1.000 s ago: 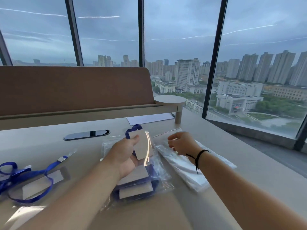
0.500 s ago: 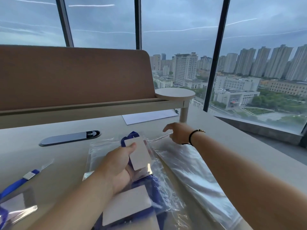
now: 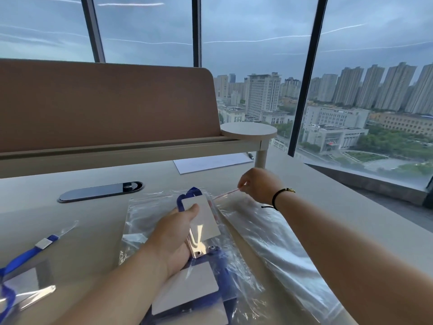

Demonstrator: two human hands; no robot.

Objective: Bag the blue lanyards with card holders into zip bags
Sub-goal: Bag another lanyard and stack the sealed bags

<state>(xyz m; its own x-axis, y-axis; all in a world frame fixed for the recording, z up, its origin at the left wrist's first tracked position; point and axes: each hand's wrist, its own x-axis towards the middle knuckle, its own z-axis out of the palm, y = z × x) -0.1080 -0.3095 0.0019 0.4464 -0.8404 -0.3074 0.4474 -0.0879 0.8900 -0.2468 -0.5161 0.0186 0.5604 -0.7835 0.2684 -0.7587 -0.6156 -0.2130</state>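
Note:
My left hand (image 3: 174, 233) grips a clear card holder (image 3: 203, 219) with a white card in it, and its blue lanyard (image 3: 187, 195) is bunched behind the holder. I hold it above a pile of filled zip bags (image 3: 199, 292) with blue lanyards and white cards inside. My right hand (image 3: 259, 185) pinches the red-lined top edge of an empty zip bag (image 3: 269, 233) that lies on the desk to the right. At the left edge, another blue lanyard with a card holder (image 3: 25, 275) rests loose on the desk.
A brown desk divider (image 3: 105, 106) with a pale shelf rail runs across the back. A dark oval cable cover (image 3: 100, 191) is set in the desk. A white sheet (image 3: 210, 161) and a pen lie by the round-topped post (image 3: 249, 132). Windows stand behind.
My right hand has moved away from me to the far end of the empty zip bag and now pinches its top edge. The left hand keeps its hold on the card holder.

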